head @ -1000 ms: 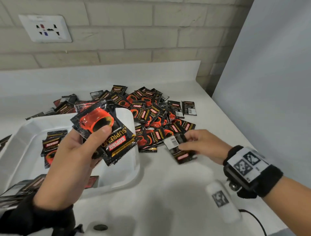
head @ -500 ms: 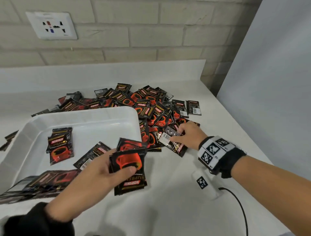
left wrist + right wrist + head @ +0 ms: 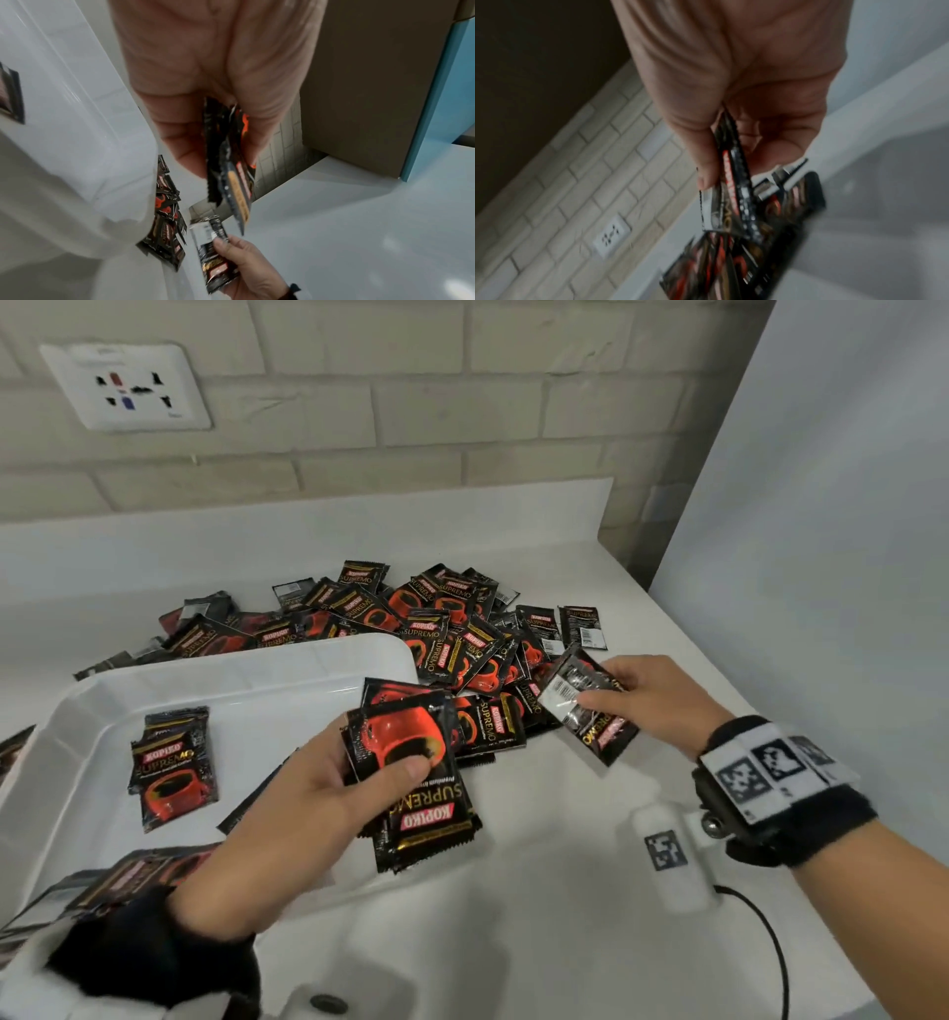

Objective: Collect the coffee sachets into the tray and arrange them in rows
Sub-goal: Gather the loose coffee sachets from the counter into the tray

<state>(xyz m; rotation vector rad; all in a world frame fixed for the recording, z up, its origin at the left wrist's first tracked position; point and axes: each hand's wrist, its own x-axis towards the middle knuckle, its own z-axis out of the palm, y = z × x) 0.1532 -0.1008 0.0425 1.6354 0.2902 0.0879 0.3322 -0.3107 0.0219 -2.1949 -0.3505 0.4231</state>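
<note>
Sachets are being gathered: the left hand (image 3: 308,793) grips a small stack (image 3: 416,773) at the tray (image 3: 246,680) edge, and the right hand (image 3: 647,706) pinches a few more (image 3: 590,706) by the pile (image 3: 441,629) on the bench (image 3: 539,891). Next, they probably need laying flat in rows. How many each hand holds is hard to tell; the right wrist view is blurry.

A black wristband (image 3: 785,793) with white panels of black square-code markers is worn on the right wrist; a small white coded block (image 3: 672,860) and black cable (image 3: 770,942) hang below. A black cuff (image 3: 149,952) is worn on the left wrist.
</note>
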